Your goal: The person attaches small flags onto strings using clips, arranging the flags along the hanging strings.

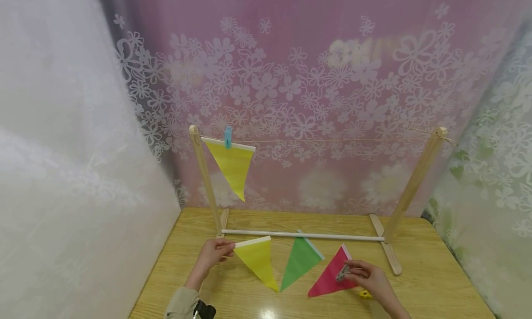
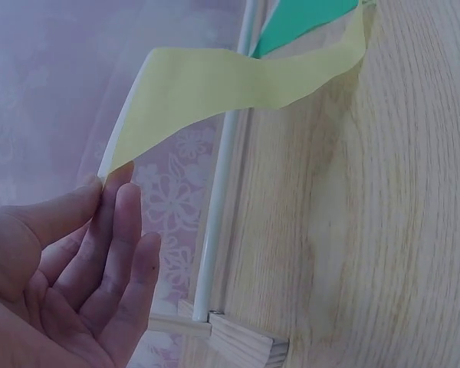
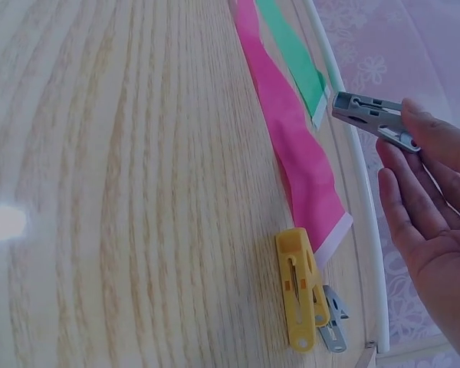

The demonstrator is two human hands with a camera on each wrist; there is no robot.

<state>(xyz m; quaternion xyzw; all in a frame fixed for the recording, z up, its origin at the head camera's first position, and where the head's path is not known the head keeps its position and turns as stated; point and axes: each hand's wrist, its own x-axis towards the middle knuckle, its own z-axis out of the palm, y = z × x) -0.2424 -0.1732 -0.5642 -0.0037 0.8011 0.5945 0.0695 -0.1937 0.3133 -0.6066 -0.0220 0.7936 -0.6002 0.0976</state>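
By one corner of its white edge, my left hand (image 1: 214, 254) pinches a yellow triangular pennant (image 1: 258, 261) between thumb and fingertips. That edge is raised, and the pennant slopes down to its point near the table, as the left wrist view shows. My right hand (image 1: 371, 279) holds a grey clothespin (image 3: 372, 119) between thumb and fingers, above a pink pennant (image 1: 328, 278). Between the two hands lies a green pennant (image 1: 300, 260). Another yellow pennant (image 1: 232, 164) hangs at the left end of a string (image 1: 316, 140), clipped by a blue clothespin (image 1: 228, 137).
A wooden post (image 1: 205, 180) and a second post (image 1: 415, 187) carry the string, with a white rod (image 1: 266, 234) joining them low down. On the wooden table (image 1: 436, 286), a yellow clothespin (image 3: 295, 287) and another grey clothespin (image 3: 335, 326) lie near the pink pennant. A flowered curtain (image 1: 307, 93) hangs behind.
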